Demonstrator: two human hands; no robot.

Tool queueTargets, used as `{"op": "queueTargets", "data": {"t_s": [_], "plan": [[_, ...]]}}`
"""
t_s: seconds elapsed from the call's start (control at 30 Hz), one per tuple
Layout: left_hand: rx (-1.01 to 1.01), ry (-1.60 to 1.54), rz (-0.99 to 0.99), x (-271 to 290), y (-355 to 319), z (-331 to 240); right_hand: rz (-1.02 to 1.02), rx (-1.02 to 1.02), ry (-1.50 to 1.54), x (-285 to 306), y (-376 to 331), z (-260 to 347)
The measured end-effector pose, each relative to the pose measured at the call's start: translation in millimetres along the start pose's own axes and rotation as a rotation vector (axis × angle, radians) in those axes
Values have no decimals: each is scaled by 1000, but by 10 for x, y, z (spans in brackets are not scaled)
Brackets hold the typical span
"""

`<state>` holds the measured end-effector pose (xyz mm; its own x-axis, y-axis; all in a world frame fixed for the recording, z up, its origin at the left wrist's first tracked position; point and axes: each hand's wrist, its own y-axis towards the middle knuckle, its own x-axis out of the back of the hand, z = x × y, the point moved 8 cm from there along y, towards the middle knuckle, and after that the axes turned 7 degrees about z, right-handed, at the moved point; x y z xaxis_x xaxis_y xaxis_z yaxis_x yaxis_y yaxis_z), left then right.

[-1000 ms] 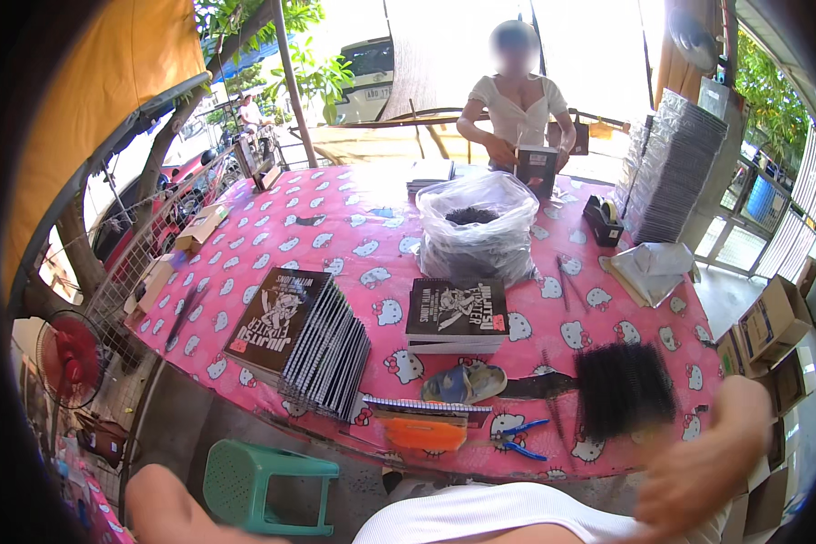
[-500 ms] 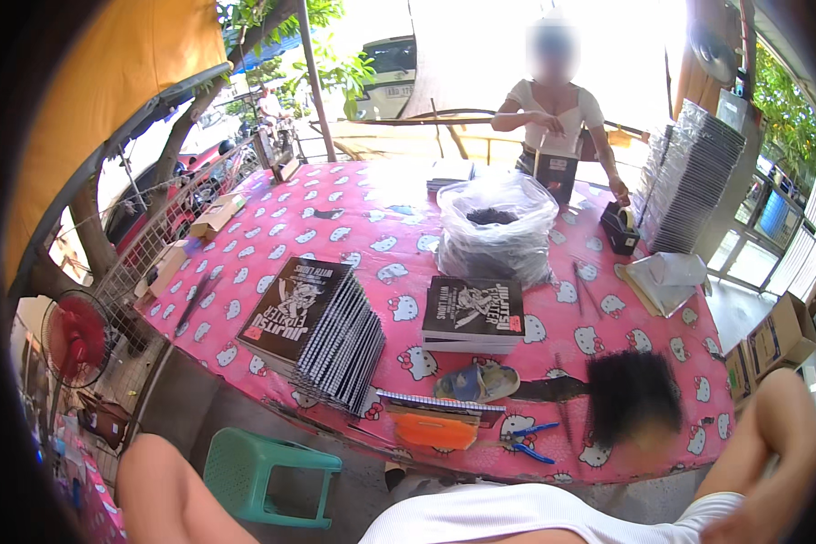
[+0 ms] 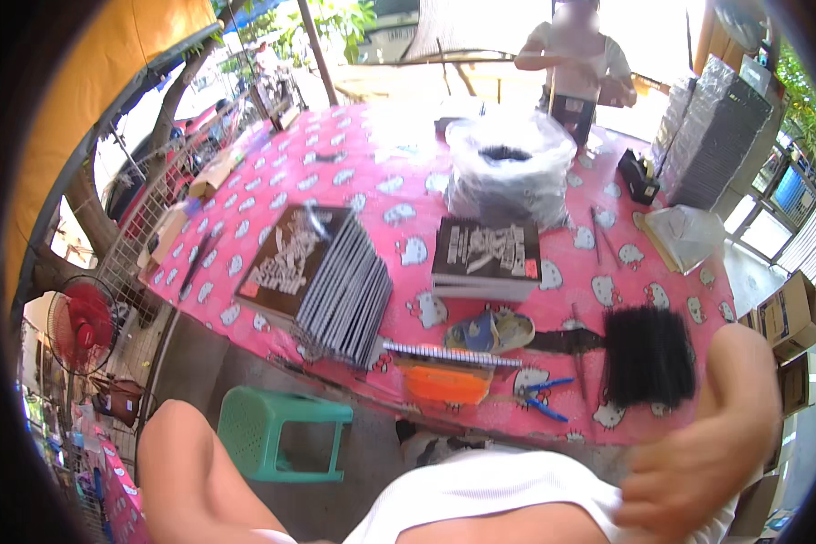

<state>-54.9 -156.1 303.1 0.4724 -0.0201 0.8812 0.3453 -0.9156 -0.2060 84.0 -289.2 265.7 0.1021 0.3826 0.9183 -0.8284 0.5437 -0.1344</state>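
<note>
Blurred by motion, my right hand (image 3: 666, 480) is in front of my torso at the lower right, below the near table edge. Whether its fingers hold anything cannot be made out. Of my left side only the bent arm (image 3: 183, 471) shows; the hand is out of the picture. Nearest to my right hand on the table is a dense black pile (image 3: 648, 358) of thin strands. Left of it lie blue-handled pliers (image 3: 546, 397) and an orange sheet or folder (image 3: 446, 383). Beyond them is a tall stack of spiral-bound books (image 3: 313, 272), with a shorter book stack (image 3: 485, 261) to its right.
A slipper (image 3: 490, 333) lies on the pink patterned table (image 3: 372, 195). Behind it stand a plastic bag (image 3: 508, 186) with black contents and a tape dispenser (image 3: 639, 177). A co-worker (image 3: 578, 63) stands at the far side. A green stool (image 3: 281, 431) is by the near edge.
My right hand has come inward from the lower right edge toward my torso. The view has tilted down. The co-worker's hand has left the tape dispenser and is raised near their body.
</note>
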Motion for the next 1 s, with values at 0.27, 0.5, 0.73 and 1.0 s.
{"op": "queueTargets", "data": {"t_s": [0.27,0.5,0.73,1.0], "plan": [[204,-308,-1068,-130,-424,1283,-20,-856,331,-498,-412,-616],[821,-721,-1440,-1935,-521,3149,-845,-1463,235,-2363,-770,-1845],[515,-861,-1802,-2249,-714,3237,-599,-1519,133,-2882,-569,-1964],[415,-58,-1768,-574,-587,1893,-603,-1573,270,-2857,-666,-1985]]}}
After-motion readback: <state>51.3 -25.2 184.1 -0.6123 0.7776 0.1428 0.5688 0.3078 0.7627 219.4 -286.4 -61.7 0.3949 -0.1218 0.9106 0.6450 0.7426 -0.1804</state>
